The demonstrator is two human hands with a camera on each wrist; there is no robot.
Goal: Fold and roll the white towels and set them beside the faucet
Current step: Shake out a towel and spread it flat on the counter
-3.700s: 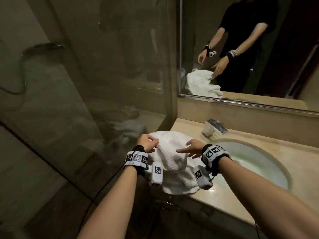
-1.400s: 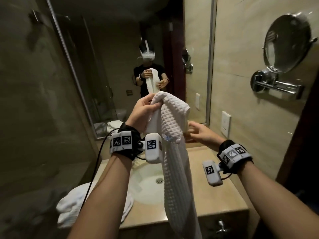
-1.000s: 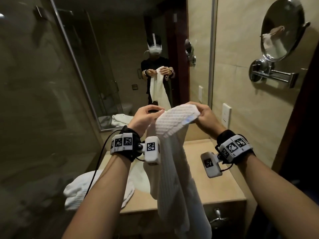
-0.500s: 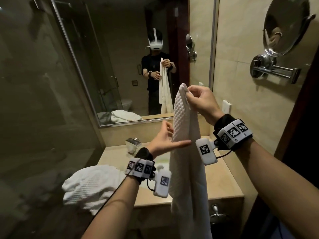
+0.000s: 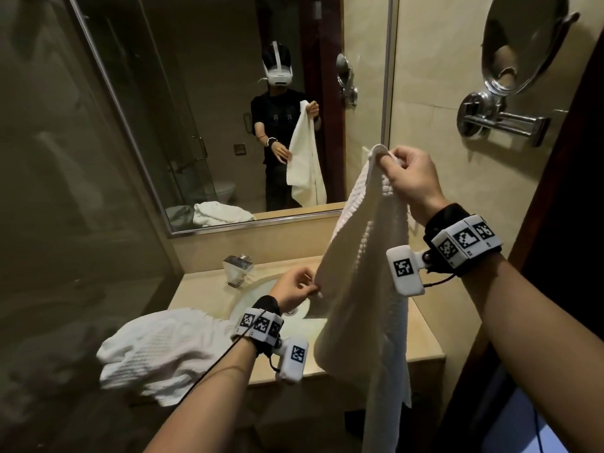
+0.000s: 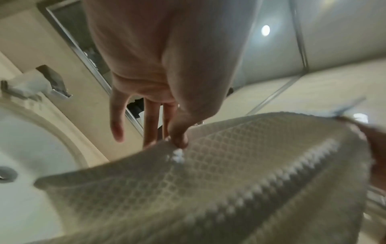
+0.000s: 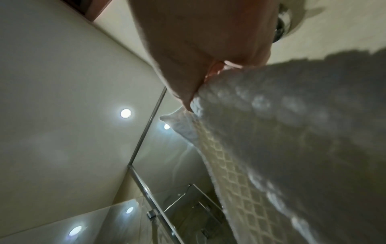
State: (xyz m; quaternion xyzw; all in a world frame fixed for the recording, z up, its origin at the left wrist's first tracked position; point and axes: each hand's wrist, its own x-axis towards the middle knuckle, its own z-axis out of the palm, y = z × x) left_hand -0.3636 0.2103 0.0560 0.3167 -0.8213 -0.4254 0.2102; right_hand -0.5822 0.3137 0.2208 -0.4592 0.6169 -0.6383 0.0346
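Note:
A white waffle-weave towel (image 5: 366,289) hangs in the air over the right side of the vanity. My right hand (image 5: 403,178) grips its top corner up high, fingers curled round the cloth (image 7: 271,132). My left hand (image 5: 295,287) is lower, over the sink, and pinches the towel's left edge between thumb and fingers (image 6: 177,140); the towel (image 6: 208,189) spreads below it. A second white towel (image 5: 160,351) lies crumpled on the counter's left end. The chrome faucet (image 5: 238,268) stands behind the sink.
The oval sink (image 5: 248,302) is set in a beige counter (image 5: 421,338). A wall mirror (image 5: 212,109) reflects the person and the towels. A round shaving mirror on a chrome arm (image 5: 510,93) sticks out from the right wall. Shower glass (image 5: 65,191) stands on the left.
My left hand has dropped from an open touch on the towel's middle and now pinches its left edge, pulling the cloth wider. The right hand still holds the top corner.

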